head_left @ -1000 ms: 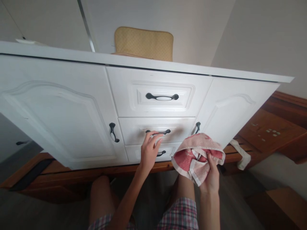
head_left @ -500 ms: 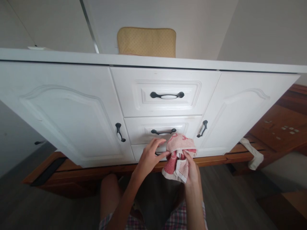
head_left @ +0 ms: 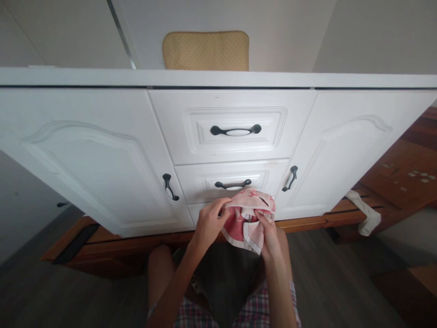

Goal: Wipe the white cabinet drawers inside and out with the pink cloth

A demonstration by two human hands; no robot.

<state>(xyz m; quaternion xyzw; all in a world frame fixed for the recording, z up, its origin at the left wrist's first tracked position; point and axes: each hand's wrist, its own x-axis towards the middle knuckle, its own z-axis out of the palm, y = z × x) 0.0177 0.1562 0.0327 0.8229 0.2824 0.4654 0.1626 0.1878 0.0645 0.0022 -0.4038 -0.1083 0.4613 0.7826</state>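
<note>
A pink and red cloth [head_left: 251, 199] with pale borders hangs bunched between my hands, in front of the lower drawers. My left hand [head_left: 211, 221] pinches its upper left edge between thumb and fingers. Around its right side, my right hand [head_left: 269, 234] grips the folds, thumb on top. Just above the cloth is the dark handle [head_left: 233, 185] of the middle drawer. The cloth and my hands cover much of the lowest drawer front.
A white cabinet [head_left: 85, 175] has closed doors and drawers with dark handles. It stands on a wooden base [head_left: 112, 250]. A yellow dotted pad [head_left: 206, 51] leans behind the top. A white cloth [head_left: 365, 214] hangs at the right.
My left hand has closed on the left edge of the cloth, which is now spread wider to the left. The view has shifted slightly.
</note>
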